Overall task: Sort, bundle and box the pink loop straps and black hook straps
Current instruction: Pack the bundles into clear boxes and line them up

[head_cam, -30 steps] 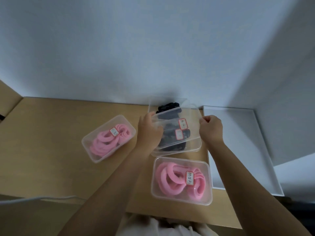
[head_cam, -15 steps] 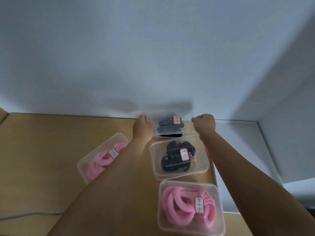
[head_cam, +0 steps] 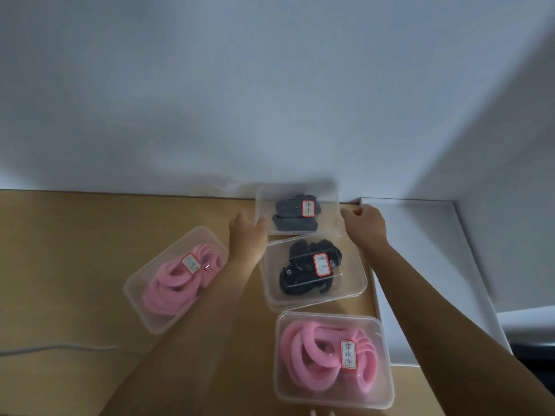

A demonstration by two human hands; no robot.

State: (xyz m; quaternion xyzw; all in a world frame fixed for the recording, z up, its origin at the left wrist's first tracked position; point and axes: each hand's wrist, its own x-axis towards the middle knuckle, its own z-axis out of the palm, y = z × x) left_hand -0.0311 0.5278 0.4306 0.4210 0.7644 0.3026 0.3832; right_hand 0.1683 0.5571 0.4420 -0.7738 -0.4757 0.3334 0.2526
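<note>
Holding the far box [head_cam: 330, 225] between both hands, the person has it right against the wall [head_cam: 210, 100] at the back of the surface [head_cam: 75, 250]. The left hand [head_cam: 247, 235] grips the box's left near corner. The right hand [head_cam: 365, 223] sits at the right rim with its fingers curled, though blur hides whether they pinch the rim or only steady it. A hand on each side probably keeps the light, lidded box square as it is set in line.

Black hook straps [head_cam: 288, 220] fill this far box, and a second lot [head_cam: 300, 280] fills the middle box [head_cam: 351, 292] just near of it, their edges touching or almost so. Nearer again lies the near box [head_cam: 285, 385] of pink loop straps [head_cam: 312, 361]. These three form a column along the surface's right edge, beside a white tray [head_cam: 420, 250]. The left box [head_cam: 141, 298], also holding pink loop straps [head_cam: 171, 289], sits apart at an angle, left of the left forearm.

Every box carries a red-bordered label [head_cam: 308, 208] on its lid, so the contents seem sorted and closed already. What remains looks like tidy arrangement, with the angled left box the likely next thing to straighten.
</note>
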